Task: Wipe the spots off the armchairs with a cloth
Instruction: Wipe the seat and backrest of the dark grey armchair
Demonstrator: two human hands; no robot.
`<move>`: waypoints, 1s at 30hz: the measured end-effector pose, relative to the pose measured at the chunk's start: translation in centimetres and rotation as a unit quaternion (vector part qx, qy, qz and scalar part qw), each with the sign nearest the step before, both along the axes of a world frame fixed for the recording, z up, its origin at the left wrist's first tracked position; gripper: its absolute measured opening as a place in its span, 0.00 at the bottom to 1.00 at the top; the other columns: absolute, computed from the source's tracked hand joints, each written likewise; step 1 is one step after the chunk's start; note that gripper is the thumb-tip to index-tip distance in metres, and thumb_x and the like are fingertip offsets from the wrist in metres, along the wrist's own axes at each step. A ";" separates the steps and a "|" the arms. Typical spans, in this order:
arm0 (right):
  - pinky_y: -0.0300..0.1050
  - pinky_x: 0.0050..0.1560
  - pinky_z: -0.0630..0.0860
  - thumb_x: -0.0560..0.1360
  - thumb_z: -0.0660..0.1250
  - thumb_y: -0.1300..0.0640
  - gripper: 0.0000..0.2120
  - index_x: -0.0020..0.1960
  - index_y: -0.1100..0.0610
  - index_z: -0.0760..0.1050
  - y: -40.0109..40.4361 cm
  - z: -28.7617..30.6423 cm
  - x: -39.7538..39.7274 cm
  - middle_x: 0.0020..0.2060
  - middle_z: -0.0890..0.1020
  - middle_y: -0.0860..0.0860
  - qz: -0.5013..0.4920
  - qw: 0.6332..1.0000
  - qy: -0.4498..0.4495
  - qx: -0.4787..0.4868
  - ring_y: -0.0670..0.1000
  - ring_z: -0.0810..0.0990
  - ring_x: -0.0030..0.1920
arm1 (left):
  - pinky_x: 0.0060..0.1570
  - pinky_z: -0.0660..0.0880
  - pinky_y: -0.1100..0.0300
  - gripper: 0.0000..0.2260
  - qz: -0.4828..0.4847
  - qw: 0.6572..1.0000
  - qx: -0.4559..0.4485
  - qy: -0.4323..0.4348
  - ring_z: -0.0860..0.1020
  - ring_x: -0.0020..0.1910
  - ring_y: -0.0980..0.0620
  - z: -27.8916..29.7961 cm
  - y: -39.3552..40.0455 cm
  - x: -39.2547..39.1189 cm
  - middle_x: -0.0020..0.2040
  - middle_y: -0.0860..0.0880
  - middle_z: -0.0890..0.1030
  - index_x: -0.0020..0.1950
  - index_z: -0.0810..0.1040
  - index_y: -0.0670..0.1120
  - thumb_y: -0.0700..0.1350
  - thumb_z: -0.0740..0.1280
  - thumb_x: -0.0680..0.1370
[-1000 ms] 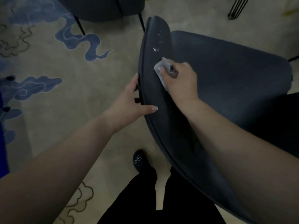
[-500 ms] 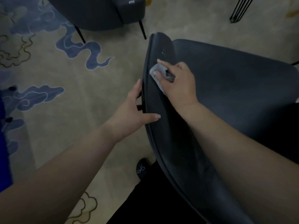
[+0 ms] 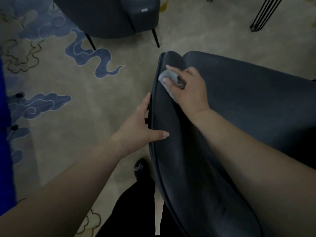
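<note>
A dark blue-grey armchair (image 3: 239, 103) fills the right half of the view, its curved back edge running from top centre down to the bottom. My right hand (image 3: 189, 89) holds a small grey cloth (image 3: 168, 77) and presses it against the top end of that back edge. My left hand (image 3: 138, 127) grips the outer rim of the chair back lower down, thumb lying on the inner face and fingers behind the rim. No pale spots show on the chair where the cloth lies.
A second dark armchair (image 3: 109, 16) on thin black legs stands at the top. Black hairpin legs (image 3: 263, 14) rise at the top right. Beige carpet (image 3: 71, 127) with blue cloud patterns covers the floor. My black shoe (image 3: 141, 168) stands beside the chair.
My right hand has slid the cloth upward along the chair's back edge, over the place where pale spots showed a second ago. The left hand keeps its grip on the rim.
</note>
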State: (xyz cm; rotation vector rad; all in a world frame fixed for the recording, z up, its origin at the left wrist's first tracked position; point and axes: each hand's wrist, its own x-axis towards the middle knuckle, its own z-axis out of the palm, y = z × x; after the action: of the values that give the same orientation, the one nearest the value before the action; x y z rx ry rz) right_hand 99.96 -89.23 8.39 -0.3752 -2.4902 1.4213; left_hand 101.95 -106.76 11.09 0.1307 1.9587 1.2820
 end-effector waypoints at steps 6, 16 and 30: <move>0.25 0.43 0.66 0.72 0.71 0.53 0.18 0.62 0.52 0.77 -0.3 -0.2 5.4 0.39 0.68 0.50 0.005 1.000 0.013 -0.015 0.41 0.69 0.37 | 0.63 0.72 0.59 0.47 0.006 0.998 -0.033 0.052 0.75 0.61 0.61 0.1 1.4 -1.7 0.63 0.66 0.72 0.78 0.52 0.55 0.44 0.78 0.68; 0.32 0.44 0.67 0.73 0.70 0.48 0.09 0.47 0.53 0.81 3.4 -2.4 -5.9 0.40 0.75 0.47 -0.111 0.989 -0.057 -0.077 0.46 0.76 0.43 | 0.59 0.68 0.68 0.49 0.015 0.982 -0.115 0.152 0.69 0.65 0.63 -1.3 3.1 -1.8 0.72 0.58 0.68 0.78 0.50 0.56 0.61 0.73 0.63; 0.37 0.44 0.71 0.74 0.68 0.47 0.13 0.50 0.56 0.81 2.8 -2.8 -7.0 0.41 0.76 0.50 -0.098 0.992 -0.038 -0.076 0.48 0.77 0.44 | 0.58 0.67 0.66 0.50 0.040 0.977 -0.122 0.172 0.69 0.65 0.63 -2.5 3.7 -1.6 0.72 0.58 0.67 0.78 0.50 0.57 0.65 0.71 0.62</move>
State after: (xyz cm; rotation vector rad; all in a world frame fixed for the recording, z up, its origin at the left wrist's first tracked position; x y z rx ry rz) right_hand 92.99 -86.43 5.57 -0.6953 -2.3317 1.5446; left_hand 100.35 -103.10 8.59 0.1616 2.4240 1.1129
